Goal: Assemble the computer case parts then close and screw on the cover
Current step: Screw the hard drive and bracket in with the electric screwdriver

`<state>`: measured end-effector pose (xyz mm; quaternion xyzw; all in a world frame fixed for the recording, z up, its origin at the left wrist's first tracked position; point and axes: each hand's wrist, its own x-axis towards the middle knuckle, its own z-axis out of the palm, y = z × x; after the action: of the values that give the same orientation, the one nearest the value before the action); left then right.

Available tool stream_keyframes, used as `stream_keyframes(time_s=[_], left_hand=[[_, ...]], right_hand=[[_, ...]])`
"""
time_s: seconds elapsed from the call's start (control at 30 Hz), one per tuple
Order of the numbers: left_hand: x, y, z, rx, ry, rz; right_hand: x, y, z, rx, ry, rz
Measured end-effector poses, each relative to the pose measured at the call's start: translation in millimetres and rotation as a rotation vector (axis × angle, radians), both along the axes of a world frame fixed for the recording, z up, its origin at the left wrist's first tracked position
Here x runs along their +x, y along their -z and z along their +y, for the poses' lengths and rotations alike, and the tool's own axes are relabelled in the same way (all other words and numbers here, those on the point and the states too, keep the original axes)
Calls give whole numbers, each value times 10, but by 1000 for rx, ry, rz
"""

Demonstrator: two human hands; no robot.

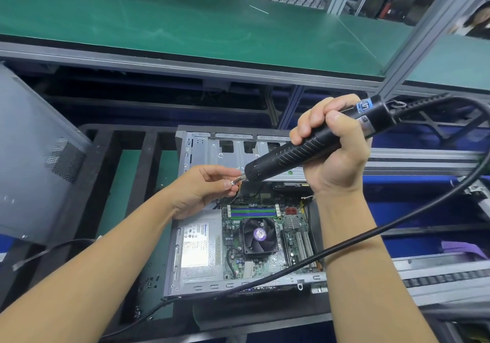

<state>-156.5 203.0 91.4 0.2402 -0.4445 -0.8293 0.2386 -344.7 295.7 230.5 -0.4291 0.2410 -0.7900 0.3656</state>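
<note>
An open computer case lies flat in front of me, showing its power supply, motherboard and CPU fan. A metal drive cage fills the case's far end. My right hand grips a black electric screwdriver, held slanted above the case with its tip pointing left. My left hand pinches a small silver screw right at the driver's tip. The grey side cover leans at the far left.
The driver's black cable loops from the right, across my right forearm and the case's near edge. The case rests on a black slotted pallet on a conveyor. Loose small screws lie left of the case. A green shelf runs behind.
</note>
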Motion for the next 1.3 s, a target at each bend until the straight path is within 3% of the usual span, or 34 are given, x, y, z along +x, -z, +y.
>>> stream_keyframes(time_s=[0.4,0.73,0.83,0.93,1.0,1.1,1.2,1.3], left_hand=[[-1,71,-29,-19,50,14],[-135,49,57,85,-16,38],[-311,-46,69,-31,-5,-28],[-582,-179,100,-303,3,-183],[-799,-243,142,-419,-129,-259],[-1060,-244,191,-308,-366,-307],[-1241,-118,302,-153,-63,-516],[-1451,23,432,182,148,-599]], right_hand=[[86,23,14,-20,-18,79],[21,42,33,-3,46,84],[-121,36,60,4,112,83],[-324,56,101,13,178,101],[-498,75,132,29,229,108],[-819,88,151,45,309,126],[-1135,96,103,56,362,153],[-1373,128,-2,66,387,164]])
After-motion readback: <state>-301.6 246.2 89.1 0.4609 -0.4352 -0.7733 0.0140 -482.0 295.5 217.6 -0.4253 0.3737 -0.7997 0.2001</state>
